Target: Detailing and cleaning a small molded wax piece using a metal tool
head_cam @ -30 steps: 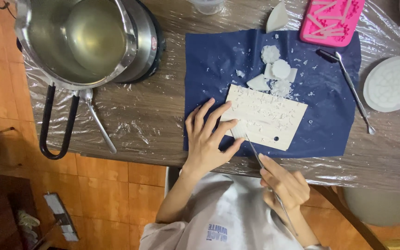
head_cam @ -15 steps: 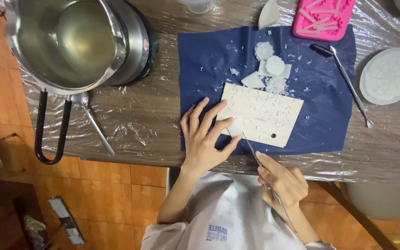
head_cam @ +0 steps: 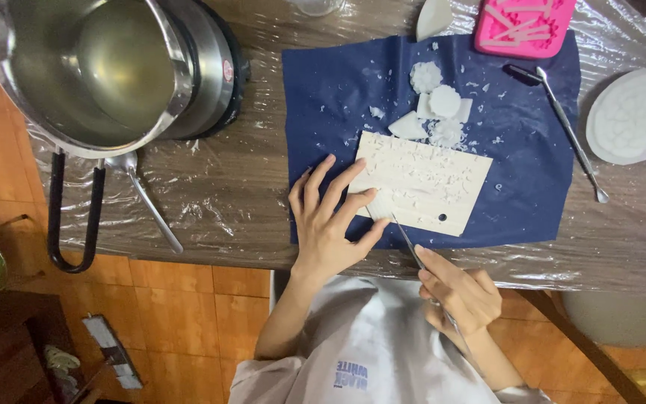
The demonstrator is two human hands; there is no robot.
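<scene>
Nearest the body, right hand (head_cam: 461,295) curled around a thin metal tool (head_cam: 415,254), fingers pinched on its shaft, tip aimed up toward the near edge of the pale board (head_cam: 424,183) and ending just at that edge. Left hand (head_cam: 330,221) laid flat with fingers spread, fingertips pressing the board's left end, palm resting on the blue cloth (head_cam: 338,97) and the counter's (head_cam: 226,194) near rim. Board lying slightly tilted on the cloth, between the two hands and a little beyond them, dusted with white shavings, a small hole near its right near corner.

Just past the board, a cluster of white wax pieces (head_cam: 435,108) touching its far edge, with loose crumbs scattered over the cloth. To the right, a second slim metal tool (head_cam: 566,131) lying diagonally across the cloth's edge. Further right, a round white lid (head_cam: 633,116) on the counter. At the far edge, a pink mould (head_cam: 525,26) overlapping the cloth's top, and a white shard (head_cam: 434,16) beside it.

Far left, a steel pot (head_cam: 91,67) holding clear liquid, seated in a second metal vessel (head_cam: 207,67), black loop handle (head_cam: 72,217) hanging over the counter's near edge, a spoon (head_cam: 147,198) lying beside the handle. Whole counter wrapped in crinkled clear plastic film.
</scene>
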